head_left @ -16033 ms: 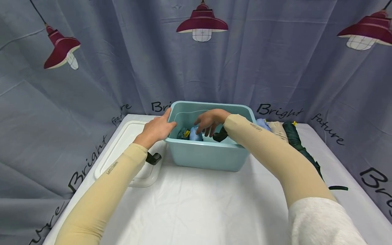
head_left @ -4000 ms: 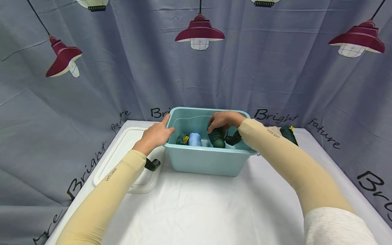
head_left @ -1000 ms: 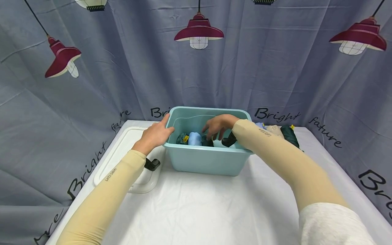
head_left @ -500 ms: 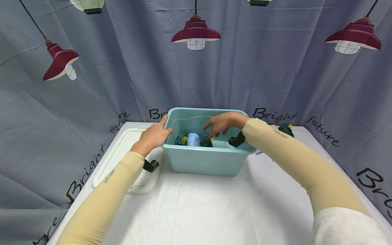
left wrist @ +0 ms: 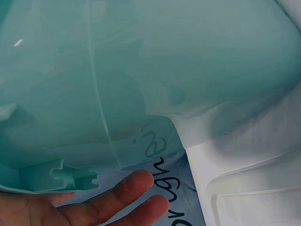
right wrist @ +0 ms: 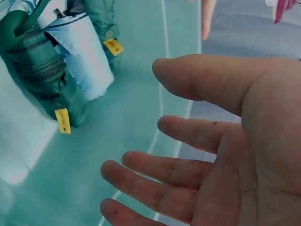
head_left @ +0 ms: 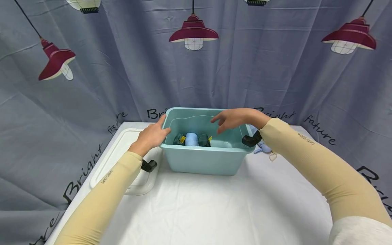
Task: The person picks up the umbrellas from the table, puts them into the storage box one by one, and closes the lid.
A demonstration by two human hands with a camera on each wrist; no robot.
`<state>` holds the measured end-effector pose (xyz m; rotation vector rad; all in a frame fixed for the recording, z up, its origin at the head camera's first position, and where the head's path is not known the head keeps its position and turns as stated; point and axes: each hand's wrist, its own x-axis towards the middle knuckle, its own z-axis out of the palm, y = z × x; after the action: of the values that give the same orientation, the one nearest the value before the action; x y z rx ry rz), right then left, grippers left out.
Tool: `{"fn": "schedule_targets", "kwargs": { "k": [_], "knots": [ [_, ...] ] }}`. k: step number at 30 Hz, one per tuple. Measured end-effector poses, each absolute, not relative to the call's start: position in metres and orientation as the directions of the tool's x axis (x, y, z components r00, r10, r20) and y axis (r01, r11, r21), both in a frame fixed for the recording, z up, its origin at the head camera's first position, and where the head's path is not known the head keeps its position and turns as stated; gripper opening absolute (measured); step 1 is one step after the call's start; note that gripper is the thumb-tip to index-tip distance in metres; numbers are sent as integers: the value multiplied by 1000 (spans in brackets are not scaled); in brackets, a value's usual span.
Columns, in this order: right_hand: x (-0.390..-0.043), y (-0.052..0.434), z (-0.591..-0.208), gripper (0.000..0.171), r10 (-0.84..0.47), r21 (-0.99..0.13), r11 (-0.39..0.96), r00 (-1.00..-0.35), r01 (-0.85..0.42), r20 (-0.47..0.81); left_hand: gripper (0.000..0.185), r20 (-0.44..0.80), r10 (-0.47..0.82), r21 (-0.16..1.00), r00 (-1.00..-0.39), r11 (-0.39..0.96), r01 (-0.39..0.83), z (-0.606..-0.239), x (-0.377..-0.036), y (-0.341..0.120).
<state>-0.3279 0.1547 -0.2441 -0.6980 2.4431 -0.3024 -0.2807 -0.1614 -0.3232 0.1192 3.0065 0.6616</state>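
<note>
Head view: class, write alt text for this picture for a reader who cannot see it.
A person's right hand hovers open above a light teal plastic bin on a white table, while the left hand rests on the bin's left rim. Three rolled cloth bundles, two dark green and one pale blue, lie side by side inside.

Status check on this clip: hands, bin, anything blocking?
Left hand open, resting on teal bin left rim. Right hand open, empty, above bin. Three rolled bundles side by side inside. Nothing blocking; clear lid lies left of bin.
</note>
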Motion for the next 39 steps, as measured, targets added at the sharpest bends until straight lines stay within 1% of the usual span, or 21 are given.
{"fn": "schedule_targets", "kwargs": {
  "k": [5,11,21,33,39],
  "knots": [
    [-322,171,-234,66,-526,-370,842,-747,-392,-407,77,-37,87,424,-996,903,63,-323,-281,-162],
    [-317,194,-229,66,-549,-447,809,-763,-382,-342,76,-32,92,426,-995,902,70,-323,-282,-162],
    [-307,230,-221,66,-509,-475,806,-823,-354,-251,77,-34,95,420,-995,905,72,-323,-282,-161],
    [-310,268,-235,65,-425,-457,842,-872,-285,-241,77,-35,97,430,-995,900,73,-324,-281,-162],
    [-315,291,-246,71,-383,-461,855,-890,-239,-249,77,-30,96,433,-995,898,74,-324,-282,-162]
  ]
}}
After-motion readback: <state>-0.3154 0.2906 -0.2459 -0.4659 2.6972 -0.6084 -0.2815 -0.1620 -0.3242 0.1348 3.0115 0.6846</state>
